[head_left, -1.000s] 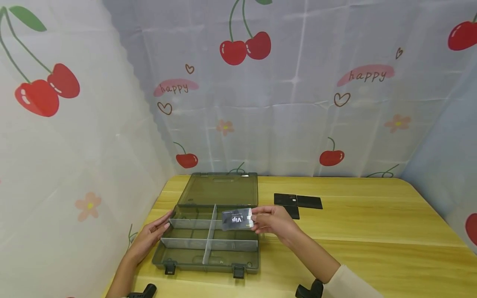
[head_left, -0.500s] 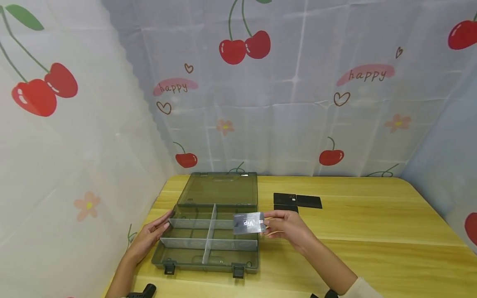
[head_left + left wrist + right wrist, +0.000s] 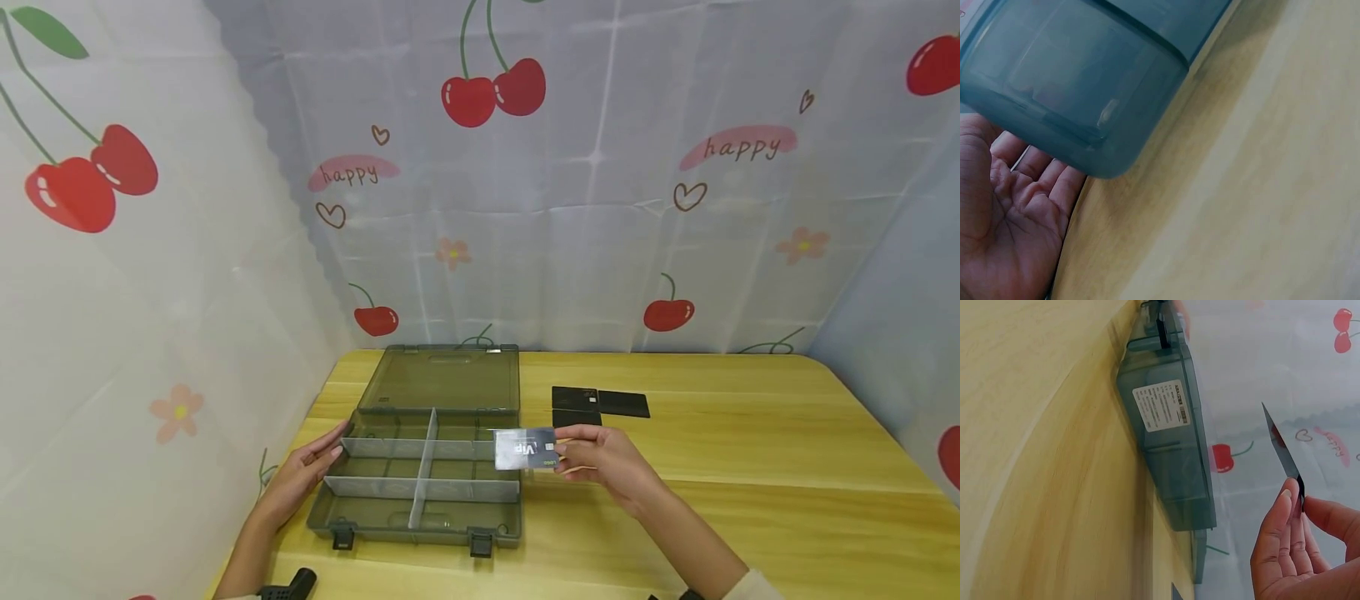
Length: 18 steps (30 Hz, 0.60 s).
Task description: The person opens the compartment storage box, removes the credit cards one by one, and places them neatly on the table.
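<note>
My right hand (image 3: pixel 600 458) pinches a grey VIP card (image 3: pixel 523 448) between thumb and fingers, just past the right side of the storage box. In the right wrist view the card (image 3: pixel 1285 450) is seen nearly edge-on, raised above the table. The green see-through storage box (image 3: pixel 467 533) lies with its lid (image 3: pixel 442 379) folded back, showing compartments split by pale dividers (image 3: pixel 472 490). My left hand (image 3: pixel 298 475) rests with extended fingers against the box's left side. The left wrist view shows that palm (image 3: pixel 1016 231) beside the box's corner (image 3: pixel 1104 150).
Several black cards lie on the table right of the lid, among them a card with a chip (image 3: pixel 573 398) and a plain one (image 3: pixel 624 405). The wooden table (image 3: pixel 750 450) stretches right. A cherry-print curtain (image 3: pixel 555 250) encloses the table's back and sides.
My right hand has moved right with the VIP card, from over the compartments to the box's right edge. The left hand and the box have stayed in place.
</note>
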Available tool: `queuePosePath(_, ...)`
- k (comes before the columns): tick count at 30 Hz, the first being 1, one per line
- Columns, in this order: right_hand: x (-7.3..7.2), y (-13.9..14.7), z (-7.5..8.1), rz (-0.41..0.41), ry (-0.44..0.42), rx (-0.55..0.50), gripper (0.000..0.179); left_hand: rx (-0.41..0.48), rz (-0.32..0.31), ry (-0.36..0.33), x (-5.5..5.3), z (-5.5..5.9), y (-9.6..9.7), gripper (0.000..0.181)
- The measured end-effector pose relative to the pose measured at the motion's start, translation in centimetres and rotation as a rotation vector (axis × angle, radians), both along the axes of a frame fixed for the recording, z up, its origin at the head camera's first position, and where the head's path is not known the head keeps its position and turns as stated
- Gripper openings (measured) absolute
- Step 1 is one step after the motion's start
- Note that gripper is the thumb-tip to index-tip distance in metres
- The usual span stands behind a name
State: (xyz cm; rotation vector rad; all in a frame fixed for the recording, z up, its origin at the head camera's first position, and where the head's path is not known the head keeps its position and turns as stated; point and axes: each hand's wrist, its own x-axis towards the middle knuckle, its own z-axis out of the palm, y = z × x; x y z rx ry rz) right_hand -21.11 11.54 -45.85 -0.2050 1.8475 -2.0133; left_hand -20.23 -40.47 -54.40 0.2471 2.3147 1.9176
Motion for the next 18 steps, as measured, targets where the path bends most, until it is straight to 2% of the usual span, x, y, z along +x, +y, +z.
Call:
queuePosePath(11, -0.2, 2.1, -0.2, -0.025, 0.002, 0.027, 0.047, 0.014, 0.001, -0.009, 0.0, -0.1, 0.3, 0.058)
queuePosePath(18, -0.3, 3.5, -0.1, -0.046, -0.001, 0.013, 0.042, -0.020, 0.006, -0.004, -0.1, -0.2, 0.0, 0.058)
